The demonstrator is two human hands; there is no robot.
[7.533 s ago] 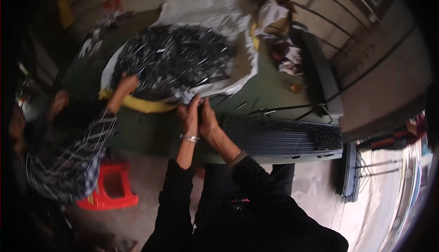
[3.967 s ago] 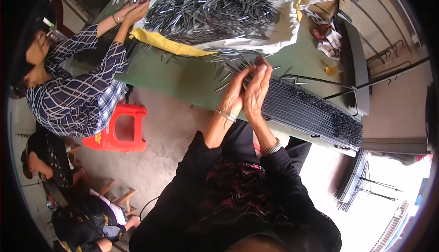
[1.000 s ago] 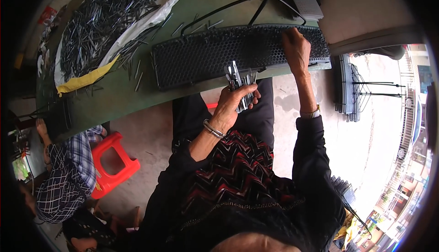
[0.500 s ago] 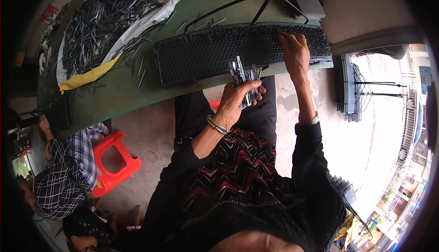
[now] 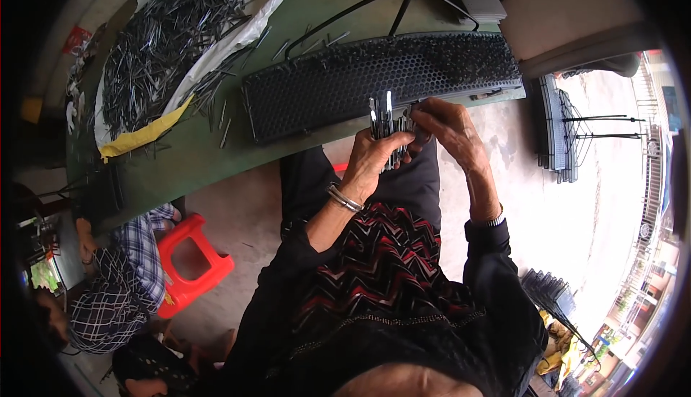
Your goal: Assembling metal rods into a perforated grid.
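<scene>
My left hand (image 5: pixel 363 165) is closed round a bundle of thin, shiny metal strips (image 5: pixel 389 116), which stand roughly upright above the thumb. At the bundle's right side my right hand (image 5: pixel 455 136) has its fingertips pressed together; whatever they pinch is too small to make out. Just beyond both hands lies a long black perforated rack (image 5: pixel 324 93) on the table's near edge. Small dark pieces stick up densely over the right part and far edge of the rack, while bare round holes show across its left and middle.
A white sack (image 5: pixel 263 19) heaped with dark metal strips (image 5: pixel 180 37) lies open on the green table (image 5: pixel 194 163), with loose strips beside it. A red stool (image 5: pixel 188 262) and a person in plaid (image 5: pixel 108 300) are at the left. Black racks (image 5: pixel 553 134) are stacked at the right.
My right hand has come off the rack's right part and moved down and left to the bundle. My left hand still grips the strips in nearly the same place.
</scene>
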